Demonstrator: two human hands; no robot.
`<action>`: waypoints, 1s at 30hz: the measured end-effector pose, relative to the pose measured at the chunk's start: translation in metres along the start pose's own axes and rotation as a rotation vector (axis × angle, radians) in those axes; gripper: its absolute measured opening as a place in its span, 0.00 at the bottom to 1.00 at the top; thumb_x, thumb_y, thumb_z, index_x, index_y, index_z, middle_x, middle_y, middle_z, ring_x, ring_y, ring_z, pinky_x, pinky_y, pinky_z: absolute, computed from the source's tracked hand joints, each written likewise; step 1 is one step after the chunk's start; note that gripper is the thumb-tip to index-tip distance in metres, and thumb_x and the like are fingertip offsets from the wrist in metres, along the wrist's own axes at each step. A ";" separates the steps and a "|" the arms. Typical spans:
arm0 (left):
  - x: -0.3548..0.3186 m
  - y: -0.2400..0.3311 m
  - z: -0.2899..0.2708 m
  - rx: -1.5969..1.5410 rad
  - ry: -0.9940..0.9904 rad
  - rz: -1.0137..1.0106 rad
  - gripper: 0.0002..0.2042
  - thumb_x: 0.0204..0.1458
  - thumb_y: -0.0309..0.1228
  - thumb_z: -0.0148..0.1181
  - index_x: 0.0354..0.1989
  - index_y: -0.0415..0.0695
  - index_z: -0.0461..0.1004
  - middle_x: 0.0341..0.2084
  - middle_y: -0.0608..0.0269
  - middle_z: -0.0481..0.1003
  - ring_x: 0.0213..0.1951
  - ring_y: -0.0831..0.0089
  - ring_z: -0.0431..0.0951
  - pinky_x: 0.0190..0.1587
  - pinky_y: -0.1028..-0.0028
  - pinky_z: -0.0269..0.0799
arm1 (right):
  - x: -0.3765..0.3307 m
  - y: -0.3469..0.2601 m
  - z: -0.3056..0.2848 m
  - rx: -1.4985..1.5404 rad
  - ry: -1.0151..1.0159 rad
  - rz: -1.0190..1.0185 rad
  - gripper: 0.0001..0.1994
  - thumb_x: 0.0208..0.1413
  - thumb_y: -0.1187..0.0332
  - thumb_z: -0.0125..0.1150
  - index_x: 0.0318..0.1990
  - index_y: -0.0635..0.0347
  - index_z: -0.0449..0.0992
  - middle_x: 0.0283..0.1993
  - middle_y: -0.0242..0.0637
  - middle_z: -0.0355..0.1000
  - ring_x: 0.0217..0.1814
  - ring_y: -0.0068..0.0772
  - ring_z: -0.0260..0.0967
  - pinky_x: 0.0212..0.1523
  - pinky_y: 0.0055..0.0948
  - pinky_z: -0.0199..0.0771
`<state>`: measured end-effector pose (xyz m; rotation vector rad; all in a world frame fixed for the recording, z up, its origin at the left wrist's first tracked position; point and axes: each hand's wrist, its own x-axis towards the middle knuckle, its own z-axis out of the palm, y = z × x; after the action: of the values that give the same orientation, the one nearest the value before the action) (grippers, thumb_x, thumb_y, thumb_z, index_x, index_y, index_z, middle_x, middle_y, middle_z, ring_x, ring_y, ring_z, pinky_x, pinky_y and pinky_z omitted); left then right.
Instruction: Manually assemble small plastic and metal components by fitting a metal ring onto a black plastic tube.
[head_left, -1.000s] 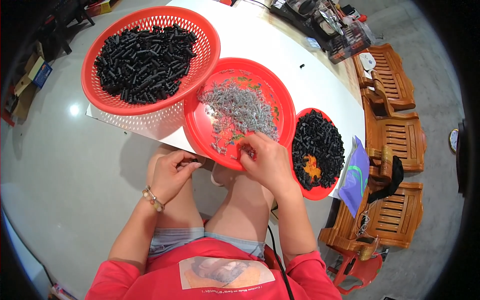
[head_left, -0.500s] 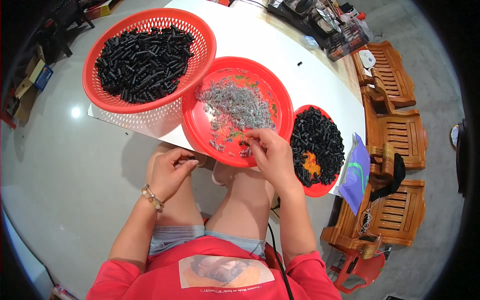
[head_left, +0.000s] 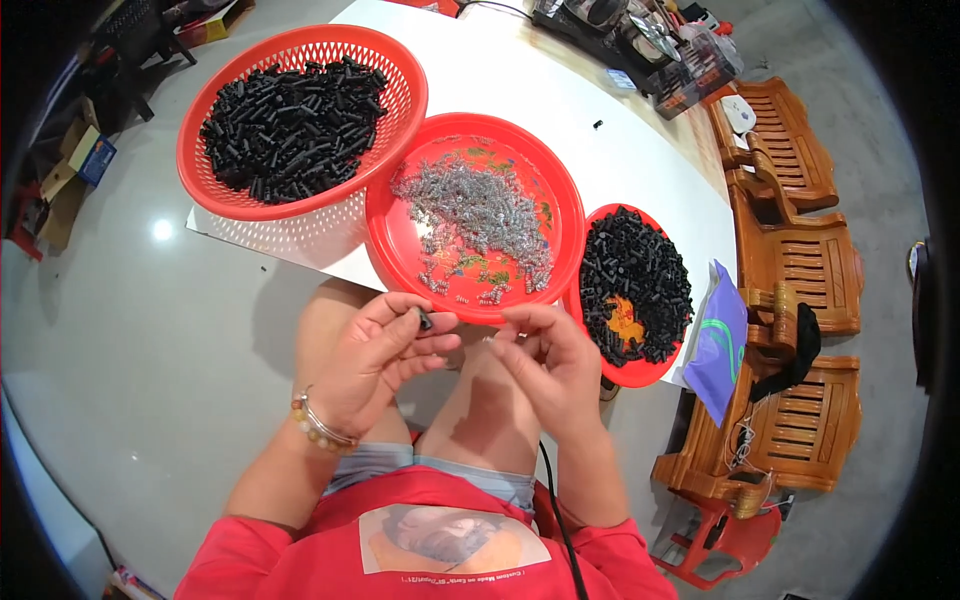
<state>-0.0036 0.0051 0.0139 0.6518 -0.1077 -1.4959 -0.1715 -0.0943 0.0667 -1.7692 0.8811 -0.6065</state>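
My left hand (head_left: pixel 385 350) pinches a small black tube-like part (head_left: pixel 425 320) between thumb and forefinger, its other fingers loosely spread. Close by on the right, my right hand (head_left: pixel 550 365) has a tiny metal spring (head_left: pixel 488 340) at its fingertips. Both hands are over my lap, just in front of a round red tray (head_left: pixel 395 265) that holds a heap of silvery springs (head_left: pixel 480 210). A gap separates the black part from the spring.
A red perforated basket (head_left: pixel 190 150) full of long black parts (head_left: pixel 290 125) stands at the far left. Right of the tray, a red dish (head_left: pixel 640 375) holds short black pieces (head_left: pixel 640 270). Beside it lies a purple bag (head_left: pixel 715 345); wooden chairs (head_left: pixel 800 265) stand beyond.
My right hand has left the springs in the tray and come back toward me with one spring. My left hand has moved up and right, turning the black part into view.
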 end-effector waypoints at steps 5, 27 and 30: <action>-0.006 -0.014 0.023 -0.054 -0.060 0.014 0.08 0.60 0.30 0.48 0.45 0.44 0.68 0.43 0.55 0.75 0.44 0.70 0.77 0.45 0.73 0.75 | -0.015 -0.003 0.012 -0.050 0.065 -0.302 0.16 0.44 0.81 0.65 0.44 0.65 0.72 0.28 0.29 0.72 0.21 0.08 0.56 0.19 0.12 0.53; -0.018 -0.035 0.033 -0.035 -0.100 -0.137 0.08 0.60 0.29 0.48 0.44 0.41 0.67 0.37 0.61 0.73 0.41 0.73 0.76 0.45 0.72 0.75 | -0.035 -0.003 -0.001 -0.385 0.262 -0.496 0.20 0.41 0.70 0.68 0.46 0.58 0.73 0.23 0.30 0.68 0.23 0.26 0.66 0.26 0.27 0.61; -0.018 -0.036 0.031 -0.084 -0.083 -0.187 0.08 0.60 0.30 0.48 0.43 0.41 0.67 0.37 0.60 0.73 0.39 0.72 0.77 0.43 0.72 0.76 | -0.036 0.001 -0.009 -0.298 0.221 -0.419 0.20 0.41 0.69 0.69 0.45 0.59 0.73 0.23 0.31 0.68 0.22 0.27 0.66 0.26 0.26 0.61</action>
<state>-0.0517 0.0136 0.0285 0.5434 -0.0480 -1.6987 -0.2008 -0.0709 0.0691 -2.2127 0.7802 -0.9976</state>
